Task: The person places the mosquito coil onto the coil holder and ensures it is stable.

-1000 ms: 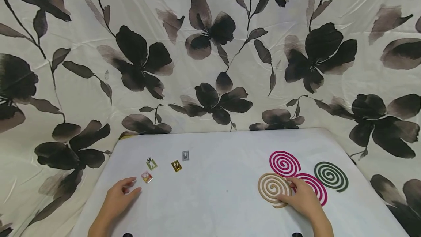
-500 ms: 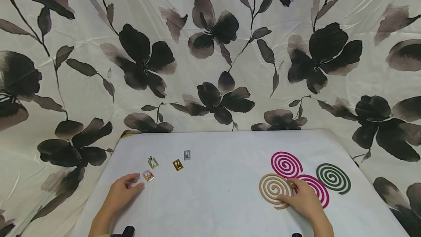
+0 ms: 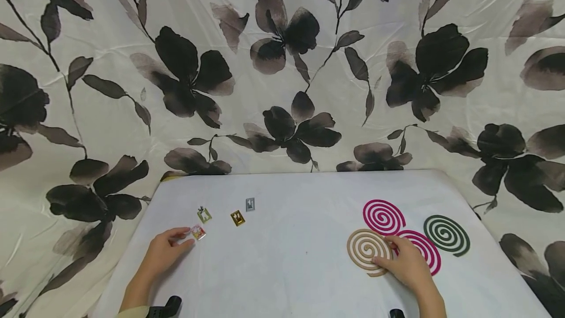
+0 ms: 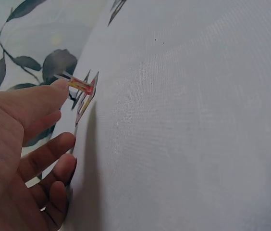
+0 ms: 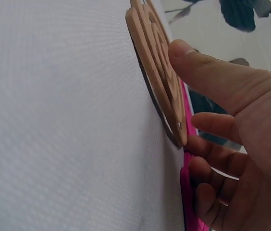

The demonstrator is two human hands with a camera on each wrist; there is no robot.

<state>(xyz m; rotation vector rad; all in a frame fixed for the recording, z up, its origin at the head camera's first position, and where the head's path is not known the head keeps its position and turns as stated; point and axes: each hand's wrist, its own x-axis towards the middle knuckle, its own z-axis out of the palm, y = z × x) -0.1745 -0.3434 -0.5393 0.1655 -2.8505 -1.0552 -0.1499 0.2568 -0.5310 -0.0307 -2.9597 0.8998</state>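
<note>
In the head view my left hand (image 3: 165,254) rests at the left, fingers loosely bent, fingertips right at a small red printed tin coil stand (image 3: 198,232). The left wrist view shows the thumb tip overlapping the upright tab of this stand (image 4: 83,86). Several more stands lie beyond it: a green one (image 3: 204,215), a gold one (image 3: 237,218) and a silver one (image 3: 250,204). At the right, my right hand (image 3: 410,264) touches a tan mosquito coil (image 3: 365,249) with thumb and index finger spread over its near right part; the other fingers curve loosely beside its edge.
Two pink coils, one at the back (image 3: 383,216) and one partly under my right hand (image 3: 425,249), lie next to the tan one. A dark green coil (image 3: 447,234) is farther right. The white table (image 3: 282,269) ends at a flowered cloth (image 3: 282,63).
My left hand has come forward and slightly right, and its index fingertip now meets the red stand. My right hand stays at the tan coil. The head view has shifted slightly.
</note>
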